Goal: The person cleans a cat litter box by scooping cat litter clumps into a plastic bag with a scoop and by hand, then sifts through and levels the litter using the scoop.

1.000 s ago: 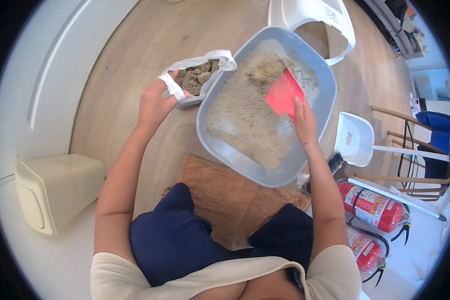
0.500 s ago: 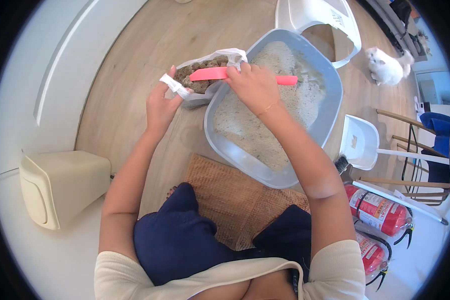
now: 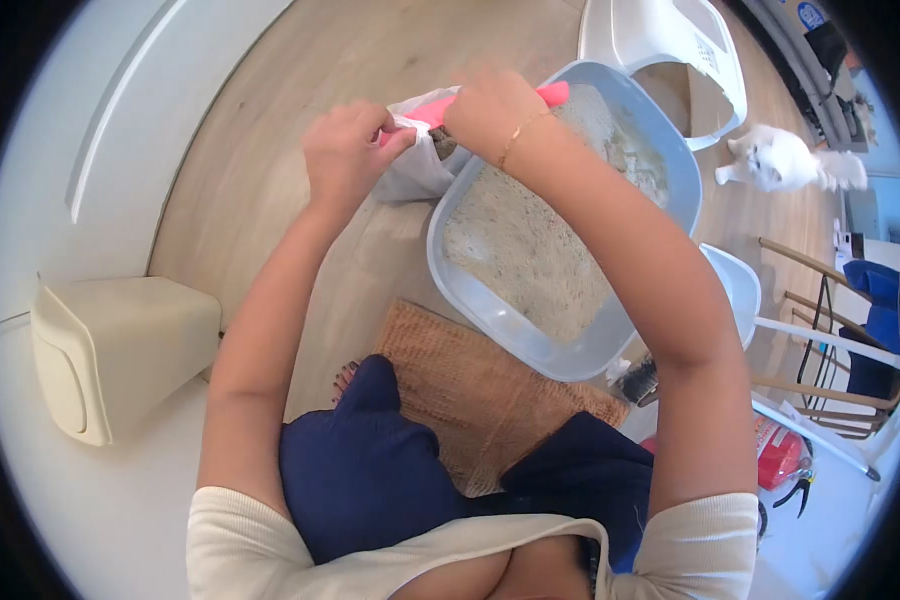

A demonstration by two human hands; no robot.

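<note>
The left hand [image 3: 346, 152] has its grip pinching the edge of a white bag [image 3: 415, 178], just beside a gray tub [image 3: 686, 185] of sand [image 3: 530, 250]. The right hand [image 3: 495, 118] has its grip wrapped around a pink scoop [image 3: 553, 95], over the bag's top. A white cat [image 3: 778, 160] is on the floor [image 3: 240, 190].

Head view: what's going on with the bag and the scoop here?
A person's left hand grips the white plastic bag by its rim. The right hand holds the pink plastic scoop at the bag's mouth, where greyish-brown clumps show. Beside the bag sits a blue-grey plastic tray of sandy litter; a fluffy white cat is nearby on the wooden floor.
</note>
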